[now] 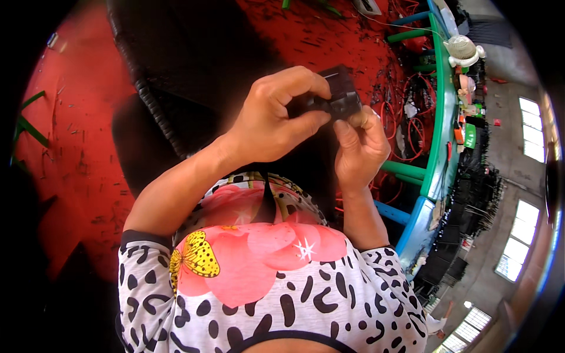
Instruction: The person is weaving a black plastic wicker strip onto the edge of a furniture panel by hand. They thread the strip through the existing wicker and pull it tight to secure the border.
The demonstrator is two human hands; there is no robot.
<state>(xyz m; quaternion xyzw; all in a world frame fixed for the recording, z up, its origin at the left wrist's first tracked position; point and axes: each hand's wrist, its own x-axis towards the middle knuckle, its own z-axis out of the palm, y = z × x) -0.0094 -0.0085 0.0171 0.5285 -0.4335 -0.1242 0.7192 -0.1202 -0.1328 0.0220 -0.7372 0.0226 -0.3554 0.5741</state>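
Plastic part (pixel 338 94), small, black and blocky, held up close under the camera between two hands, above the lap and the red floor (pixel 82 135). Left hand (pixel 271 120) closed around the part's left side, thumb and curled forefinger pinching it. Right hand (pixel 360 147) closed too, thumb and fingertips pressed against the part's lower right edge. Much of the part hidden behind those fingers; exact shape and any opening in it hard to make out, only one pale line visible along its top edge. Behind the part, a large dark mass with one ribbed black hose (pixel 154 106) curving down its left side, its upper end cut off by the top of the picture. Below the part, forearms leading back to a short-sleeved top (pixel 265 276) with black spots, pink flowers and one yellow butterfly. Right of the part, loops of red wire (pixel 412 126) heaped on the floor under a long green-edged workbench (pixel 442 112), bent by the lens, crowded with small items too blurred to count. Further right of the part, grey room wall with four bright windows (pixel 532 138) visible. Left of the part, a few green strips (pixel 29 126) lying on the floor.
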